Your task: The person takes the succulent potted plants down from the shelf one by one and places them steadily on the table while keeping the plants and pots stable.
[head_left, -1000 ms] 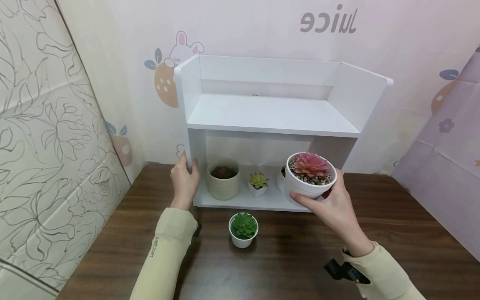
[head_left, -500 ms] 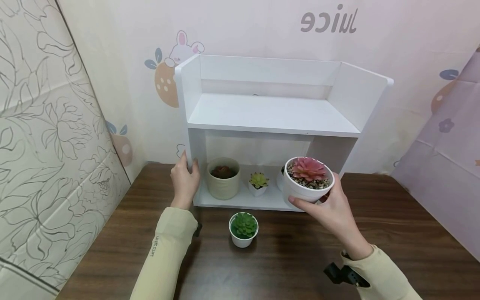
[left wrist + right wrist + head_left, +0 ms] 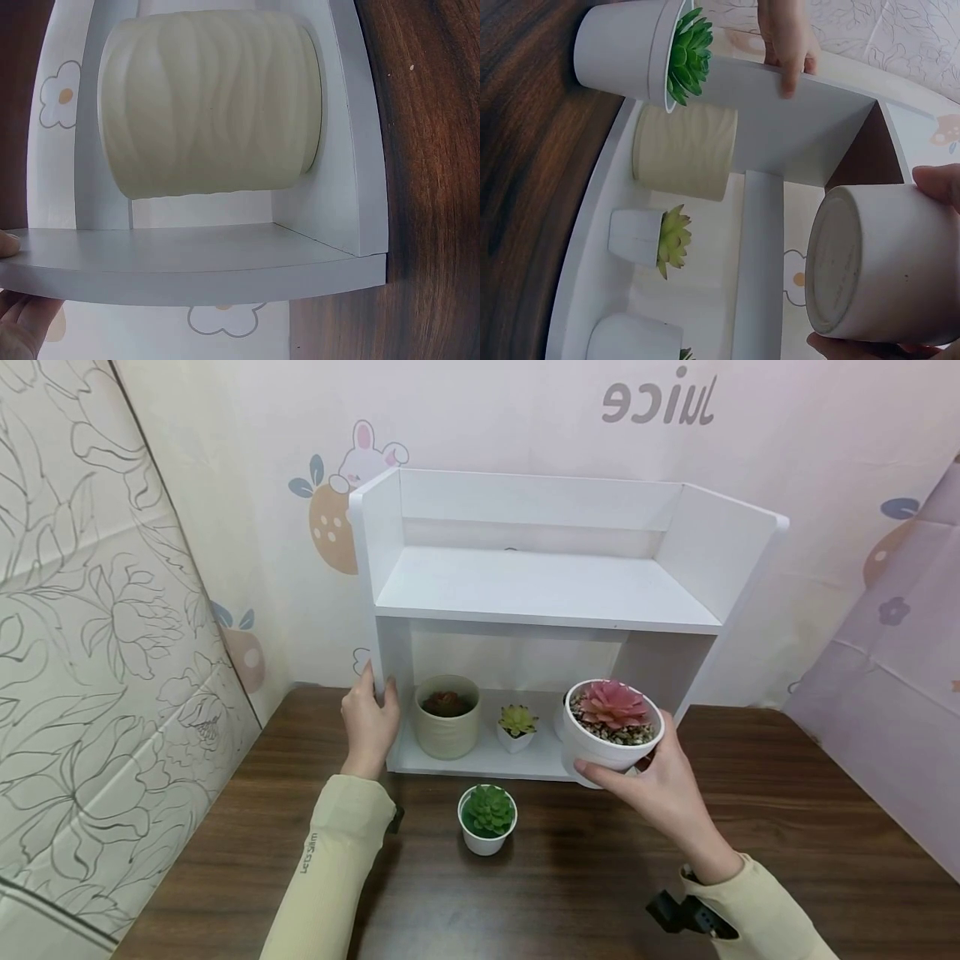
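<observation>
My right hand (image 3: 667, 797) grips a white pot with a pink succulent (image 3: 613, 704) set in pebbles, thumb in front and fingers mostly hidden behind. This pot is raised off the shelf, before the right part of the lower level; its round base (image 3: 836, 262) shows in the right wrist view. My left hand (image 3: 369, 722) holds the left side panel (image 3: 187, 285) of the white shelf unit (image 3: 547, 585), thumb inside and fingers outside. Near it on the lower level stands a cream pot (image 3: 447, 718) with a dark reddish plant.
A small white pot with a yellow-green succulent (image 3: 517, 727) stands mid-lower level. Another white pot (image 3: 634, 341) to its right is mostly hidden behind the held one in the head view. A green succulent in a white pot (image 3: 487, 820) stands on the brown table (image 3: 540, 902) in front.
My right hand has brought the pink succulent's pot slightly left and down, toward the lower level. The left hand has kept its place on the side panel.
</observation>
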Demonstrator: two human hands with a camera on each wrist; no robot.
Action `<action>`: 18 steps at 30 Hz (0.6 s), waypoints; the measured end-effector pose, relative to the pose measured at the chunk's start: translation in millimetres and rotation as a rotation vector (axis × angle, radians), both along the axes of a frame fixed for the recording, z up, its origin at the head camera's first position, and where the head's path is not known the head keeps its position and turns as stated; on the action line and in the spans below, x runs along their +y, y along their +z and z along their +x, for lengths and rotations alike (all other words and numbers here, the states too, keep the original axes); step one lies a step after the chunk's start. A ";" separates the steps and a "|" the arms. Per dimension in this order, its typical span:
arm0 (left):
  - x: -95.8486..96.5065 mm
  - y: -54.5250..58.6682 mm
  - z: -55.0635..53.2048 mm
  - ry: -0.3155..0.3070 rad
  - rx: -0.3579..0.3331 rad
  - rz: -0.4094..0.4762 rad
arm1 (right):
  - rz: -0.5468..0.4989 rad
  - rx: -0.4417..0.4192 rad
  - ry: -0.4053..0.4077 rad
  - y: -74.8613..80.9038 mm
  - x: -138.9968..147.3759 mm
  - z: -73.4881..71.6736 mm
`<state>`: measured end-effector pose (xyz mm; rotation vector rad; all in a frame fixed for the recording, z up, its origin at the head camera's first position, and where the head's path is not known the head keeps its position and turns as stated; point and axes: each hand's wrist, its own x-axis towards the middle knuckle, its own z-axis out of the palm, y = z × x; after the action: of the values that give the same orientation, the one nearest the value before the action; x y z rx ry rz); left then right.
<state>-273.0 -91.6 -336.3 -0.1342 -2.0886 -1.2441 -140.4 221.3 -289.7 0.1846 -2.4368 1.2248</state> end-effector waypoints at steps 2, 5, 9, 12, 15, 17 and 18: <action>-0.1 0.5 0.4 -0.003 -0.003 0.002 | -0.006 -0.002 0.003 -1.3 -0.2 -0.2; -0.2 1.1 0.7 -0.005 -0.007 0.004 | -0.014 -0.005 0.007 -2.9 -0.9 0.2; -0.1 1.5 0.8 -0.003 -0.011 0.003 | -0.026 -0.002 0.021 -5.4 -1.1 0.7; 0.0 1.5 0.9 -0.002 -0.013 0.002 | -0.045 0.008 0.039 -8.0 -1.0 0.2; 0.0 1.2 1.1 -0.001 -0.013 0.005 | -0.054 0.017 0.050 -10.6 -0.9 0.0; 0.0 0.9 1.0 -0.002 -0.012 0.005 | -0.049 0.019 0.050 -12.3 -0.5 0.3; -0.1 0.8 0.8 -0.003 -0.012 0.006 | -0.044 0.018 0.048 -13.3 -0.2 0.5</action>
<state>-272.2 -91.7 -335.5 -0.1279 -2.0958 -1.2559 -139.9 221.1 -302.9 0.2418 -2.4003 1.2904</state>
